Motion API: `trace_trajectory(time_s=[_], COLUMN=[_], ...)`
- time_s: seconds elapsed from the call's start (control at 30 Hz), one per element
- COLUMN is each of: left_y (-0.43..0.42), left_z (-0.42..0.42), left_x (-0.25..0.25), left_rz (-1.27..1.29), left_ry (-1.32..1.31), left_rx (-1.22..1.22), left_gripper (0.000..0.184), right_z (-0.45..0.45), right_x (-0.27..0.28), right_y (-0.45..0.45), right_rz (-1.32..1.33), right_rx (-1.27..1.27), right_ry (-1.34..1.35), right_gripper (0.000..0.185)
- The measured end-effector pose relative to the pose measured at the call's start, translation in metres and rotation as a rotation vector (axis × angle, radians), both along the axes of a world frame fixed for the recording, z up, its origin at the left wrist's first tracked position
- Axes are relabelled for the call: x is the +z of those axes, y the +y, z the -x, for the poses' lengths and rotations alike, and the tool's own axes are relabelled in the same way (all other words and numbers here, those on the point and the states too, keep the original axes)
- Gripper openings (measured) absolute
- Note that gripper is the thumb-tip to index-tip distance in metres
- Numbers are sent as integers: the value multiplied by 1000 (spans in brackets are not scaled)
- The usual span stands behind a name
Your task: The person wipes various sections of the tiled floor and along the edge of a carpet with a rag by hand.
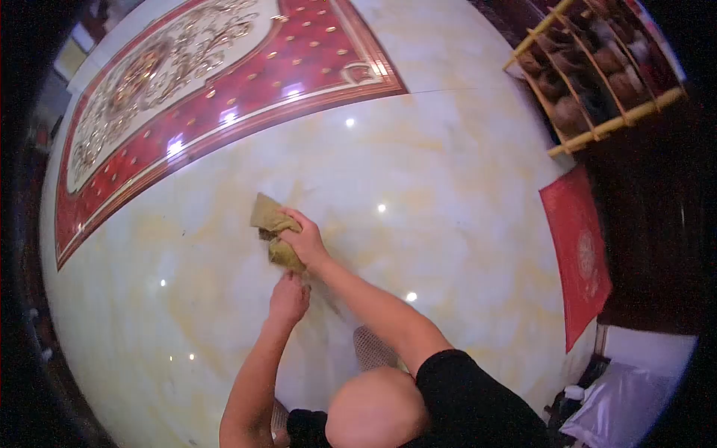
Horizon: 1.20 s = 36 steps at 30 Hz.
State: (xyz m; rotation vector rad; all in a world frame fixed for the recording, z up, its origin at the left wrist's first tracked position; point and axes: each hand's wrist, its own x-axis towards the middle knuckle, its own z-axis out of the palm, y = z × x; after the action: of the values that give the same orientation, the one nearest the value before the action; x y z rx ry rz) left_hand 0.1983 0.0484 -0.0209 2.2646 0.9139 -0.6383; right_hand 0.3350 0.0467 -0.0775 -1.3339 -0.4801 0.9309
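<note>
A yellowish-brown cleaning cloth (267, 212) is bunched up in front of me, over the pale marbled floor. My right hand (305, 239) is closed around its middle, and a folded corner sticks out beyond the fingers. The lower part of the cloth hangs back toward me and reaches my left hand (289, 297). That hand is curled into a fist at the cloth's near end, its fingertips partly hidden. Whether the cloth touches the floor, I cannot tell.
A red floor panel with gold relief (246, 97) lies at the upper left. On the right are a wooden rack of shoes (597, 75), a red mat (579, 257) and a silvery bag (620, 407). My bare knee (377, 411) and a mesh shoe (373, 349) are close below.
</note>
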Motion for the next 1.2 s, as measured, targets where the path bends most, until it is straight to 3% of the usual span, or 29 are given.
trace_trajectory(time_s=[0.07,0.1,0.13,0.23,0.27,0.3,0.43,0.47,0.63,0.67,0.73,0.77,0.83,0.93,1.07,1.2], left_y=[-3,-4,-9,-16,-19,-23,-27,-26,-21,-21,-22,-22,-21,-18,-14,-17], left_z=[-24,-33,-27,-40,-42,-41,-43,-42,-34,-35,-35,-36,-38,-41,-42,-40], left_x=[3,0,-30,-46,-50,-54,-50,-52,-68,-67,-62,-60,-54,-49,-37,-34], left_rz=[20,29,-121,-152,-166,-182,-197,-192,-181,-167,-142,-133,-115,-115,-60,-57], left_ry=[-29,-41,-181,-143,-133,-122,-74,-87,-144,-139,-131,-114,-76,6,50,46], left_rx=[-42,-60,-147,-242,-268,-290,-308,-315,-335,-326,-303,-300,-296,-321,-297,-296], left_gripper=[58,59,64,62,64,65,69,70,73,73,73,73,73,73,71,70], right_z=[-16,-30,-43,-94,-116,-134,-169,-172,-172,-167,-143,-130,-95,-63,-77,-166], right_x=[34,33,31,26,-2,-4,-50,-64,-58,-54,-63,-54,-79,-43,0,-1], right_y=[-38,-65,-94,-194,-229,-259,-315,-307,-191,-162,-101,-72,-16,28,15,-73], right_rz=[-90,-79,-66,105,141,273,910,954,791,731,514,518,328,128,-18,10], right_rx=[-126,-200,-273,-580,-714,-761,-943,-938,-644,-567,-605,-451,-345,-141,-153,-379], right_ry=[308,262,221,-147,-157,-376,-835,-820,-956,-918,-1133,-1046,-1115,-594,-43,-358], right_gripper=[48,49,51,55,56,56,56,53,56,57,51,52,46,47,50,52])
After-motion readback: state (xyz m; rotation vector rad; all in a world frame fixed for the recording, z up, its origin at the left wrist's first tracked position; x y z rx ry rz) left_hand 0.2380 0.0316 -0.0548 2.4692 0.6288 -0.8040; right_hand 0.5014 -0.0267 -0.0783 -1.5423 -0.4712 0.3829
